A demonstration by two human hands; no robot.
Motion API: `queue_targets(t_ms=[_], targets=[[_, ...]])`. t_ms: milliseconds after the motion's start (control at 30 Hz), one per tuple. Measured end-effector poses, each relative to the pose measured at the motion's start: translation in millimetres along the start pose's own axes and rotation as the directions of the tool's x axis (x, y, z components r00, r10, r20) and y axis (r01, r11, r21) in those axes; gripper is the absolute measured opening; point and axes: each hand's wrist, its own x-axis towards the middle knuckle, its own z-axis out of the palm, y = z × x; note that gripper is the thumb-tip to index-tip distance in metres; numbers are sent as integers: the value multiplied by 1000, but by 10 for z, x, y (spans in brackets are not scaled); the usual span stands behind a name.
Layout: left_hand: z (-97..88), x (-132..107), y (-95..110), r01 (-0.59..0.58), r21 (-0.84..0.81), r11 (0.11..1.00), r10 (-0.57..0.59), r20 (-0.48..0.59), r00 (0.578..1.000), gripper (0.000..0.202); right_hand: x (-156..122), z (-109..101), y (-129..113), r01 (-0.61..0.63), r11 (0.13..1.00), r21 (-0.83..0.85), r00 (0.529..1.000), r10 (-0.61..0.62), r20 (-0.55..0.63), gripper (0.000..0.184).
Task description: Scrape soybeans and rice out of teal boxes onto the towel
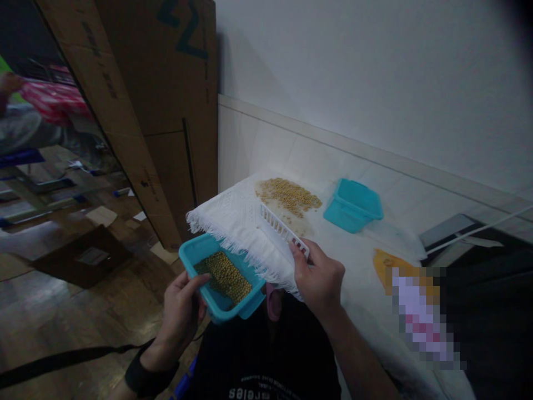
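Two teal tubs (pixel 220 278) (pixel 353 204), tan beans (pixel 288 195), white fringed cloth (pixel 237 222), white slotted tray (pixel 283 229), brown cardboard (pixel 166 111)

Our left hand (pixel 181 311) is held up in front of our chest, thumb laid over the top and the rest of the hand cupped beneath in a firm grip, the forearm rising from the lower left. Our right hand (pixel 318 280) sits slightly higher and near it to the right, its back toward us. Its fingers (pixel 298 254) are pinched closed, and the bare forearm slants down to the lower right.
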Motion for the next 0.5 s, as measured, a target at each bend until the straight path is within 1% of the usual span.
queue_targets(t_ms=[167, 367, 500], targets=[[-2, 17, -14, 1, -5, 1000, -1, 4, 1000, 28, -12, -55, -54, 40, 999, 36, 997, -42, 61, 24], [0, 18, -2, 14, -18, 1000, -14, 1, 1000, 28, 16, -120, -149, 125, 975, 184, 981, -149, 124, 19], [-11, 18, 22, 7, -11, 1000, -7, 3, 1000, 28, 11, -141, -239, 105, 950, 294, 975, -156, 156, 16]])
